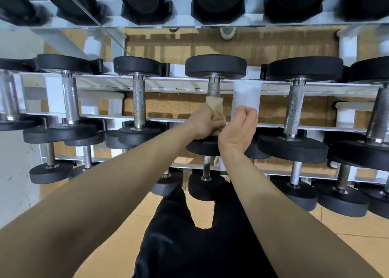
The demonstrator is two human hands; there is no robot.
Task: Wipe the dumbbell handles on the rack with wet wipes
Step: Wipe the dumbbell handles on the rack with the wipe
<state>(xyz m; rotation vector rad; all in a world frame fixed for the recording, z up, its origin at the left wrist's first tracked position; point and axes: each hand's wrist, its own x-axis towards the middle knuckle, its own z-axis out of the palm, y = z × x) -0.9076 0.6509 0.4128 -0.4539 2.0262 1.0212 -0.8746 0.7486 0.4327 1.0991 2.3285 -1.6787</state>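
Note:
A white rack (189,84) holds rows of black dumbbells with knurled steel handles. On the middle shelf, my left hand (203,123) grips the handle (213,88) of the centre dumbbell through a yellowish, dirty wet wipe (215,109) wrapped around it. Only the upper part of that handle shows bare above the wipe. My right hand (239,128) is a closed fist just right of the wipe, touching its lower end near the front black plate (203,148); I cannot tell if it pinches the wipe.
Neighbouring dumbbells lie left (139,103) and right (293,109) on the same shelf. Larger ones fill the top shelf (216,2), smaller ones the bottom shelf (207,185). A white upright (246,96) stands behind my right hand. My dark trousers (189,235) and tan floor are below.

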